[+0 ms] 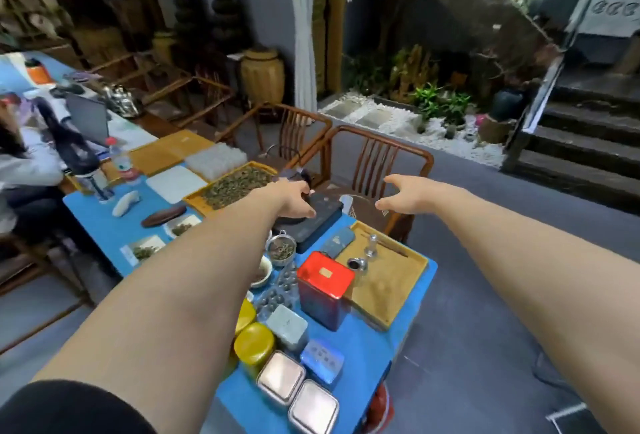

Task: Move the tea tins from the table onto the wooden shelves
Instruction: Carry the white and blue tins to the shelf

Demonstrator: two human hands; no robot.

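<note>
While my left hand (294,201) rests loose-fingered on the dark flat tin (317,222), my right hand (403,193) hangs spread beyond the table edge (424,281). Nearer than that tin stand the red-lidded tin (325,290) and smaller tins (287,376), floor open rightward.

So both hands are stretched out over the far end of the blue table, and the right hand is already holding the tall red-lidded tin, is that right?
Not quite. The head view shows the right hand holding nothing, fingers spread in the air. The tall red-lidded tin stands untouched on the blue table, beside the wooden tray. Both hands do reach out over the far end, the left hand above a dark flat box.
</note>
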